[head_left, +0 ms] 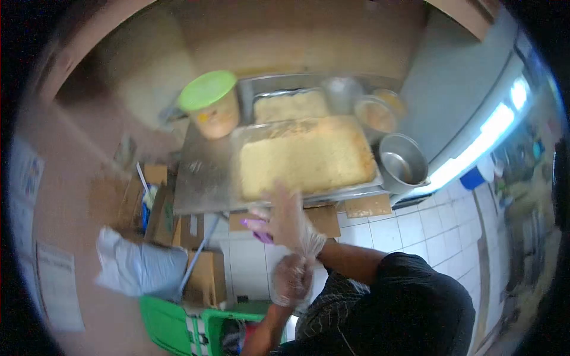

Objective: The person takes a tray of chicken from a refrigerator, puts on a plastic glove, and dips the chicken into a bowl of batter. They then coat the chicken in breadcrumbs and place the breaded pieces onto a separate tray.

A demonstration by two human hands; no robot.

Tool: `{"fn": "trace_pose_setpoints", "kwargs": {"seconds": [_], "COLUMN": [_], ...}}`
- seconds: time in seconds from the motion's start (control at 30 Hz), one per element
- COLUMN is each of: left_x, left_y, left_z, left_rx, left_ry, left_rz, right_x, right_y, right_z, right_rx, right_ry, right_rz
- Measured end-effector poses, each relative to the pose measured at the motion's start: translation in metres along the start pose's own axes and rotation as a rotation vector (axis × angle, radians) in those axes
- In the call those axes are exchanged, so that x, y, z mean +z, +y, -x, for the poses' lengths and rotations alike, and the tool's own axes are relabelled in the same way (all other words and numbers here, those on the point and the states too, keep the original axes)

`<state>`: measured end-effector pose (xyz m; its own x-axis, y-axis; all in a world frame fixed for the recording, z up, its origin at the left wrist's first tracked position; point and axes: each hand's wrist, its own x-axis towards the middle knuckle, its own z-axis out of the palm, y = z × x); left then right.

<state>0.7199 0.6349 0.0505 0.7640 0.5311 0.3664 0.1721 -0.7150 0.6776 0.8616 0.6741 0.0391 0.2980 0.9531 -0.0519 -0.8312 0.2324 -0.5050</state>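
Note:
Clear plastic covers my right hand (286,218), whose blurred fingers stretch out in front of the near edge of a metal tray (332,195). A flat yellow baked slab (303,160) fills that tray. Small purple patches (261,230) show beside the fingers; what they are is not clear. Just below, my left hand (292,279), also in clear plastic, is closed on the loose glove cuff (311,242) at my right wrist.
Behind the tray is a second tray of pale slab (291,107). A green-lidded tub (209,92) stands left, a metal pot (404,161) right. Cardboard boxes (205,279), a white sack (139,264) and an open green bin (163,326) are lower left.

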Motion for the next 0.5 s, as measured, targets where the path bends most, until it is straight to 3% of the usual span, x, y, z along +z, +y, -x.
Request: {"fn": "trace_pose_setpoints", "kwargs": {"seconds": [0.03, 0.1, 0.17, 0.2, 0.27, 0.3, 0.4, 0.43, 0.5], "left_x": [0.011, 0.024, 0.024, 0.023, 0.019, 0.016, 0.019, 0.023, 0.027], "left_y": [-0.01, -0.056, -0.125, -0.166, -0.239, -0.266, -0.314, -0.329, -0.442], "left_z": [-0.026, -0.084, -0.144, -0.168, -0.199, -0.209, -0.229, -0.227, -0.183], "left_rx": [0.075, 0.124, -0.022, -0.128, -0.38, -0.508, -0.783, -0.821, -0.608], "left_ry": [0.065, 0.177, 0.213, 0.184, -0.001, -0.117, -0.404, -0.415, -0.257], "left_rz": [-0.005, -0.057, -0.227, -0.329, -0.53, -0.595, -0.634, -0.623, -0.818], "right_x": [-0.004, -0.041, -0.094, -0.135, -0.213, -0.22, -0.235, -0.305, -0.355], "right_y": [-0.049, -0.142, -0.247, -0.287, -0.368, -0.405, -0.467, -0.475, -0.474], "right_z": [-0.003, -0.021, -0.04, -0.05, -0.071, -0.071, -0.084, -0.106, -0.127], "right_rx": [-0.118, -0.38, -0.443, -0.615, -0.825, -0.632, -0.2, -0.104, -0.181], "right_ry": [0.004, 0.003, 0.21, 0.228, 0.421, 0.605, 0.847, 0.811, 0.789], "right_rz": [-0.018, 0.257, 0.564, 0.566, 1.055, 1.19, 2.185, 2.141, 1.851]}}
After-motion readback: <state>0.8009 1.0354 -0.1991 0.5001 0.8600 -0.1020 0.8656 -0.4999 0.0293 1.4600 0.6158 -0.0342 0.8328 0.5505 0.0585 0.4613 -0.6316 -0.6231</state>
